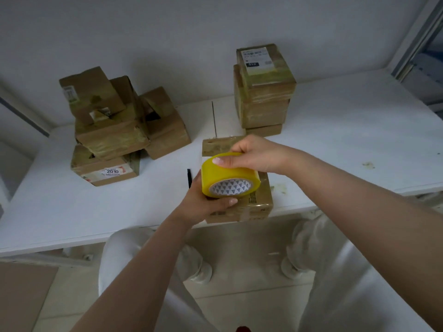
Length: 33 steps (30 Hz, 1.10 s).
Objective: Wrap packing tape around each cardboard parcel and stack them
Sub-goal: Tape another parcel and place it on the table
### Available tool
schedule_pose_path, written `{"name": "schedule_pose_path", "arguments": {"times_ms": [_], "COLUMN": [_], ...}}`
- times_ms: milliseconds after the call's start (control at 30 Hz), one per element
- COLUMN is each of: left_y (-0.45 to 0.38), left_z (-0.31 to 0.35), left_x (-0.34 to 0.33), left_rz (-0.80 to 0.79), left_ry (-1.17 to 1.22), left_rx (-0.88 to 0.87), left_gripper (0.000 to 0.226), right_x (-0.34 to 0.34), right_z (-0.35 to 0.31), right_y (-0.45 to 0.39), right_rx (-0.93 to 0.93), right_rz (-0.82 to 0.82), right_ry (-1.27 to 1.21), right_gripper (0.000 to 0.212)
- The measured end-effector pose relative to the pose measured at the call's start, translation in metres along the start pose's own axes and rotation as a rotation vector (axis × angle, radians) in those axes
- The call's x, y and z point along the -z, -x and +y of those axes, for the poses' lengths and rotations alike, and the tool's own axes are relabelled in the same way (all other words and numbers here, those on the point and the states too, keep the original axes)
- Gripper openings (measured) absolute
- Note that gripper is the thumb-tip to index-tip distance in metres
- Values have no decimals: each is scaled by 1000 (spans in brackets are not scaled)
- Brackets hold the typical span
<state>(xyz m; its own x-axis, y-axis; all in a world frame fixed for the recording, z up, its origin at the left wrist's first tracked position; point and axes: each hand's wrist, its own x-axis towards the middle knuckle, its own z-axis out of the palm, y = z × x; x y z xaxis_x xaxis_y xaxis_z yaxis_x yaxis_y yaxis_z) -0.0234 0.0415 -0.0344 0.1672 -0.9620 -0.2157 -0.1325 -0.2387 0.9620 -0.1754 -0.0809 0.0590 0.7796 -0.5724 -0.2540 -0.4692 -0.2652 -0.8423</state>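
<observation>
Head cam: both hands, left hand (pixel 203 202) and right hand (pixel 254 154), grip the tape roll (pixel 227 176) mid-frame over a parcel (pixel 261 204) on the white table (pixel 335 130), plain white wall (pixel 167 32) up top.

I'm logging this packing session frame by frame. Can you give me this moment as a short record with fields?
work surface: white table
tape roll: yellow, held over the parcel in both hands
left hand: grip on the roll's near underside
right hand: grip on the roll's top
current parcel: cardboard parcel at the table's near edge, beneath the roll
neat stack: taped boxes, back right
loose pile: jumbled boxes, back left
small dark object: left of the parcel, cannot identify
</observation>
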Motion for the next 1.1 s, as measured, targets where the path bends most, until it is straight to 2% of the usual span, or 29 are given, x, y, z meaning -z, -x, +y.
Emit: {"name": "schedule_pose_path", "arguments": {"times_ms": [200, 300, 433, 567, 667, 1100], "left_y": [-4, -4, -3, -2, -2, -4], "left_z": [-18, -15, -13, -11, -10, -15], "left_x": [2, 2, 4, 3, 2, 4], "left_rz": [10, -5, -21, -28, -34, -27], "left_ry": [64, 57, 34, 39, 28, -82], "left_rx": [41, 60, 81, 76, 89, 113], "left_gripper": [80, 80, 87, 86, 86, 91], "right_x": [-6, -1, 28, 75, 78, 54], "right_z": [2, 0, -3, 28, 58, 116], "right_y": [-5, -5, 12, 45, 53, 49], "right_rx": [-11, -8, -15, -159, -237, -354], "right_rz": [-41, -45, 54, 179, 193, 172], "right_ry": [-21, 49, 201, 200, 286, 127], "right_gripper": [47, 55, 57, 60, 59, 47]}}
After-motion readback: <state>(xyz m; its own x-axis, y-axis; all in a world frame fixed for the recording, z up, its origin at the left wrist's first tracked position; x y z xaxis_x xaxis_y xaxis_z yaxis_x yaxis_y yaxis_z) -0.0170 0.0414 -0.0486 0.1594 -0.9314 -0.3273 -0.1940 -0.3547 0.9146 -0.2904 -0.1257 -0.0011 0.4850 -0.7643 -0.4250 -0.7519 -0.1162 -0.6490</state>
